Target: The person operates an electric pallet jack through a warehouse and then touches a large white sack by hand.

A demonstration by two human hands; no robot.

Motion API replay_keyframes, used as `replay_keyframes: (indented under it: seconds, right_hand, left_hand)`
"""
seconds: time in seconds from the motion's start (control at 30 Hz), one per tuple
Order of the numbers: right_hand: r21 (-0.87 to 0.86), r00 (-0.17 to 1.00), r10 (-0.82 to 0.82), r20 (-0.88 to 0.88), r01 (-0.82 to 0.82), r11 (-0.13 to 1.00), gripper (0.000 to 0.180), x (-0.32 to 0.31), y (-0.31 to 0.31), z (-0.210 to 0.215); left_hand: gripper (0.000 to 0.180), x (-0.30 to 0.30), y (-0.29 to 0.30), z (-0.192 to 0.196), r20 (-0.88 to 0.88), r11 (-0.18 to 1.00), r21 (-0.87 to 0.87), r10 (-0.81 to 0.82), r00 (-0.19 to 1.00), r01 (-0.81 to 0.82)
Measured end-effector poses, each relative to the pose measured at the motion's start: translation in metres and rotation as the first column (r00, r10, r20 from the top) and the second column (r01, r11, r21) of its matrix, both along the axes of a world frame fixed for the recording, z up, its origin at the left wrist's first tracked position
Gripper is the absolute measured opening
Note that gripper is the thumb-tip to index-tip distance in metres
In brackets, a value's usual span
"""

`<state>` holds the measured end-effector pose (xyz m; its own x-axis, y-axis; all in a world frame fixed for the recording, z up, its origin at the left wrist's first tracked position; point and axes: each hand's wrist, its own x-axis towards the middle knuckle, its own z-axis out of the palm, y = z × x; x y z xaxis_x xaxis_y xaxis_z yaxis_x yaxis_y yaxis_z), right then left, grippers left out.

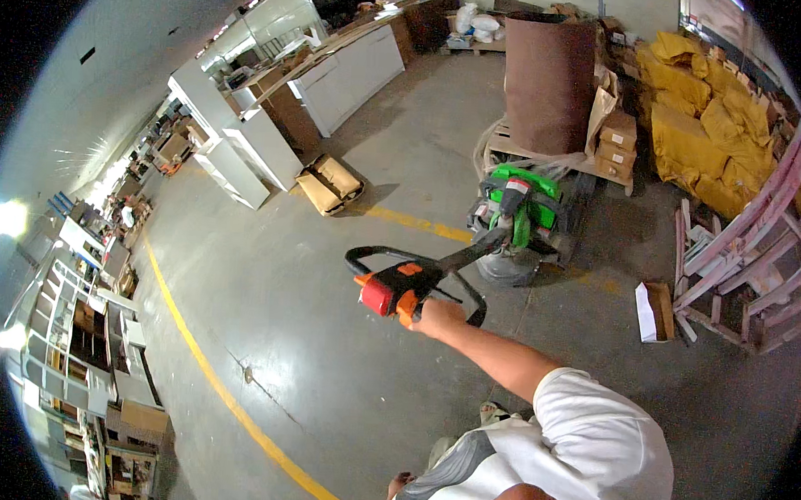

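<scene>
My right hand (439,320) is closed round the right grip of a pallet truck's control handle (422,273), a black loop with orange controls and a red end. My right arm reaches out to it. The handle's shaft leads away to the green body of the electric pallet truck (532,202). Behind that body, a tall brown cylinder (549,87) stands on a wooden pallet (503,147); how far the forks reach under it is hidden. My left hand (397,484) hangs low beside my white shirt, away from the handle, its fingers mostly hidden.
Yellow covered stacks (696,129) and a pinkish wooden frame (748,265) stand at the right, near an opened white carton (655,312). Cardboard boxes (616,145) sit by the cylinder. White cabinets (350,78) and a flattened brown package (329,185) lie ahead left. A yellow line (208,358) crosses the floor.
</scene>
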<state>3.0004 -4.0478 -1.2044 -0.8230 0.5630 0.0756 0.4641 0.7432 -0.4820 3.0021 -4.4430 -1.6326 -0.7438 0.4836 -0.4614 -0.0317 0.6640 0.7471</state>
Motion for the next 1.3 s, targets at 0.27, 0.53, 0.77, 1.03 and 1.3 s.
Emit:
replay_keyframes:
  seconds: [0.27, 0.53, 0.77, 1.03, 1.3]
  right_hand:
    - [0.039, 0.972, 0.235, -0.021, -0.234, 0.972, 0.059, 0.075, -0.142, -0.038]
    - [0.066, 0.935, 0.318, 0.157, -0.331, 0.941, 0.042, 0.196, -0.212, -0.08]
    - [0.084, 0.853, 0.471, 0.225, -0.499, 0.863, 0.056, 0.325, -0.225, -0.109]
    - [0.041, 0.688, 0.662, 0.297, -0.702, 0.711, 0.059, 0.501, -0.266, -0.138]
    - [0.074, 0.587, 0.708, 0.394, -0.788, 0.612, 0.056, 0.663, -0.245, -0.169]
  left_hand:
    - [0.042, 0.095, -0.079, -0.031, 0.061, 0.94, 0.217, 0.257, 0.964, -0.264]
    - [0.036, 0.273, -0.16, -0.074, 0.044, 0.881, 0.097, 0.461, 0.886, -0.463]
    - [0.038, 0.513, -0.173, -0.109, 0.223, 0.829, -0.049, 0.553, 0.803, -0.558]
    - [0.043, 0.748, -0.088, -0.122, 0.081, 0.803, -0.208, 0.584, 0.808, -0.559]
    - [0.038, 0.84, -0.049, -0.043, 0.018, 0.698, -0.068, 0.715, 0.698, -0.713]
